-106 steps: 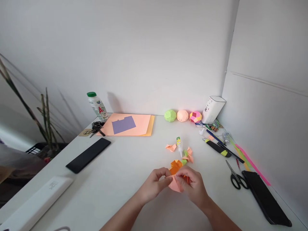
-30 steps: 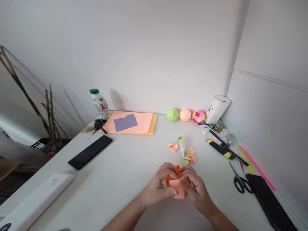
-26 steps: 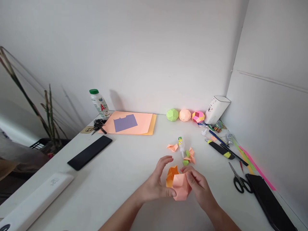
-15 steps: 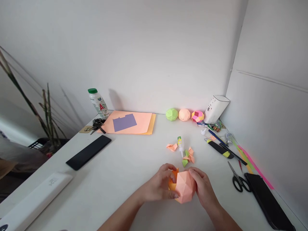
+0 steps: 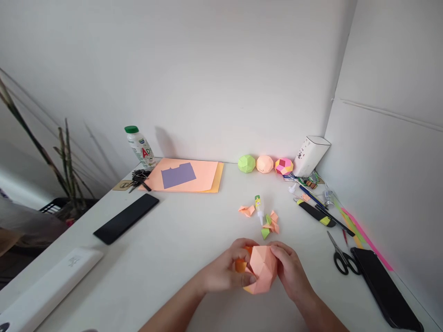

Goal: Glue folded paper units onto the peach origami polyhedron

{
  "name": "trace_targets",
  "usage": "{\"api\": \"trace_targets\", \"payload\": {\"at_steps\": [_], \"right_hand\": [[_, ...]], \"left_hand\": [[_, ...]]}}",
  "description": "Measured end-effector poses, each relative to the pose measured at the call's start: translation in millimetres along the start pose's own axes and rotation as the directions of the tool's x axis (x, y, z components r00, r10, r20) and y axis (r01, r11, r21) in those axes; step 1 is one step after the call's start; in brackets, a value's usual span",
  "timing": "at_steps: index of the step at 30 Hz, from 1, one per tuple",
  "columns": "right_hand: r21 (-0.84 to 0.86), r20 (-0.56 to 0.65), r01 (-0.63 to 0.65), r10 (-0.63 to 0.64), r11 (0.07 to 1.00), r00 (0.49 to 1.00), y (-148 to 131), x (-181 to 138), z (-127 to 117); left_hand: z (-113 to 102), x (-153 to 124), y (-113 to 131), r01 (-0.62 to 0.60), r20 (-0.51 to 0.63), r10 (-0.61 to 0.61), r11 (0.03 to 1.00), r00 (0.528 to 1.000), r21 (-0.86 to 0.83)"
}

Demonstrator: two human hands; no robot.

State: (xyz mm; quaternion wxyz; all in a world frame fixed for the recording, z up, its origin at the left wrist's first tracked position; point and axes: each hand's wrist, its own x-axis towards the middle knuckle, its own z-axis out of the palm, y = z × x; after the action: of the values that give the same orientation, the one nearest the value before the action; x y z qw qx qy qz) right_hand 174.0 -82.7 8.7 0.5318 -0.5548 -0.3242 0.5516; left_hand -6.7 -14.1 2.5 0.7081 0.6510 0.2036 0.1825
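Observation:
Both my hands hold a faceted paper ball (image 5: 262, 269) of peach and orange pieces, low over the white table (image 5: 180, 240). My left hand (image 5: 226, 269) grips its left side, fingers curled over the orange part. My right hand (image 5: 290, 269) wraps round its right side, fingertips on top. Just beyond lie several small folded paper units (image 5: 270, 226) in peach and green, another peach unit (image 5: 246, 210), and a small glue bottle (image 5: 258, 208).
Three finished paper balls (image 5: 265, 164) and a white box (image 5: 308, 156) stand at the back wall. Pens and a cutter (image 5: 316, 207), scissors (image 5: 341, 260) and a black phone (image 5: 384, 288) lie right. Paper sheets (image 5: 187, 176), keys (image 5: 136, 180), a bottle (image 5: 138, 147) and a black bar (image 5: 126, 218) lie left.
The hands have turned the paper ball, so its closed peach facets face up and the orange opening has gone to the left. Both hands have closed round it.

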Motion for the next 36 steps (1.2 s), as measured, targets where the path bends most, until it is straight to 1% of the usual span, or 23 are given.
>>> {"api": "trace_targets", "payload": {"at_steps": [2, 5, 9, 11, 15, 17, 19, 21, 24, 26, 29, 31, 36], "right_hand": [[-0.044, 0.018, -0.007, 0.008, 0.999, 1.0, 0, 0, 0], [-0.088, 0.08, -0.042, 0.049, 0.995, 0.996, 1, 0, 1], [-0.071, 0.18, -0.087, 0.099, 0.994, 0.979, 1, -2, 4], [-0.079, 0.198, -0.068, 0.083, 0.995, 0.977, 1, -2, 4], [-0.146, 0.159, 0.013, 0.011, 0.989, 0.987, 1, -3, 2], [-0.156, 0.2, 0.034, -0.002, 0.987, 0.98, 1, -4, 2], [-0.146, 0.256, 0.026, 0.012, 0.989, 0.967, 1, -4, 2], [-0.151, 0.26, -0.005, 0.044, 0.988, 0.965, 1, -5, 2], [-0.133, 0.233, -0.045, 0.075, 0.99, 0.97, 0, -4, 3], [-0.102, 0.246, -0.061, 0.085, 0.993, 0.965, 0, -4, 3], [-0.083, 0.264, -0.063, 0.083, 0.995, 0.961, -1, -3, 3], [-0.083, 0.262, -0.053, 0.073, 0.995, 0.962, -1, -4, 3], [-0.095, 0.248, -0.047, 0.07, 0.994, 0.966, -5, -5, 6]], "left_hand": [[-4, -2, 4, 0.002, -0.011, -0.002, 1.0, 1.0, 0.004], [-13, -5, 7, -0.002, -0.013, 0.002, 1.0, 1.0, 0.008], [-21, -10, 12, -0.001, 0.037, 0.0, 1.0, 0.999, 0.014], [-22, -11, 16, 0.014, 0.07, -0.017, 0.999, 0.997, 0.039], [-18, -9, 20, 0.077, 0.097, -0.084, 0.994, 0.992, 0.079], [-16, -8, 18, 0.094, 0.123, -0.101, 0.994, 0.987, 0.061], [-14, -7, 15, 0.109, 0.151, -0.115, 0.993, 0.982, 0.046], [-14, -8, 12, 0.135, 0.13, -0.143, 0.988, 0.981, 0.07], [-16, -8, 6, 0.155, 0.024, -0.164, 0.965, 0.986, 0.21], [-17, -9, 4, 0.135, -0.013, -0.139, 0.938, 0.99, 0.318], [-18, -8, 4, 0.06, 0.03, -0.079, 0.912, 0.996, 0.406], [-17, -8, 5, 0.005, 0.06, -0.032, 0.914, 0.998, 0.406], [-14, -8, 13, -0.084, 0.086, 0.06, 0.945, 0.994, 0.317]]}}
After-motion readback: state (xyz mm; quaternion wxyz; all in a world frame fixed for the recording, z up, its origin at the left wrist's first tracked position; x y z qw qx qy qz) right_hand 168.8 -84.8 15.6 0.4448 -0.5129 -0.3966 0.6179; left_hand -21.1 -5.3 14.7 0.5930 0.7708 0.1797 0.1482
